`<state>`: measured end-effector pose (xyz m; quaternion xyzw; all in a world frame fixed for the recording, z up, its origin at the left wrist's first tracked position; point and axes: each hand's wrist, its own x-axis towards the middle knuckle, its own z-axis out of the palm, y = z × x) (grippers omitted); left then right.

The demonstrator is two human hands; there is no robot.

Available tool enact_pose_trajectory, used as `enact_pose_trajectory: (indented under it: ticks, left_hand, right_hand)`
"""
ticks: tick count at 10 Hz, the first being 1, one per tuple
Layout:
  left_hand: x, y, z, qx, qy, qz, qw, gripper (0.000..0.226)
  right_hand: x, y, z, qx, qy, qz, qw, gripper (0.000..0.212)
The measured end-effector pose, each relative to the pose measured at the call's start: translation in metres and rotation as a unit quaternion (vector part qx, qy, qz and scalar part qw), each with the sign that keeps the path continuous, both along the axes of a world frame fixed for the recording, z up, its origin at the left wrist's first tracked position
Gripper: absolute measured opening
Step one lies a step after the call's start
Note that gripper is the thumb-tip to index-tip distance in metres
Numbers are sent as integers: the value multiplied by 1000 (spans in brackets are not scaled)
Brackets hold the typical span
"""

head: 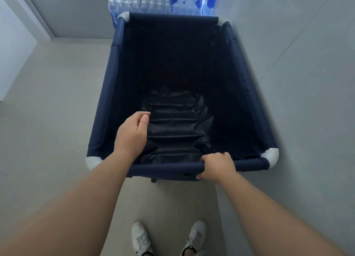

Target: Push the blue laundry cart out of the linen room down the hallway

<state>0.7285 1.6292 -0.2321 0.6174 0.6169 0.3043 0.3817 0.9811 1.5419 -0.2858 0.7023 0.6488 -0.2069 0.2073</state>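
A: Where does the blue laundry cart sit relative to you?

B: Straight ahead at twelve o'clock, its near rail just in front of your white shoes. The dark fabric bin fills the middle of your view, with pale plastic corner joints at each corner. Only a crumpled dark liner shows at the bottom.

A: And your hands?

B: Your right hand is closed around the near rail at about four o'clock, fingers curled over the top and thumb underneath. Your left hand is past the rail at about nine o'clock, above the bin's near left side, fingers loosely curled and holding nothing. Whether it touches the fabric, I cannot tell.

A: What lies beyond the cart?

B: At twelve o'clock, right behind its far rail, stacked packs of bottled water in clear and blue wrap stand against the grey wall. The grey floor spreads out toward nine o'clock, and another wall runs close along the cart's side at three o'clock.
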Motion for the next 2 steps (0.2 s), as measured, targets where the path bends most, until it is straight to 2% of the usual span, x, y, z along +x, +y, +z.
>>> enact_pose_trajectory:
  ticks: [1, 2]
  left_hand:
    - [-1, 7, 5, 7, 11, -17, 1000, 38]
    - [0, 9, 6, 2, -1, -3, 1000, 35]
  right_hand:
    - [0, -3, 5, 11, 14, -7, 1000, 66]
    - [-3, -3, 17, 60, 126, -93, 986, 93]
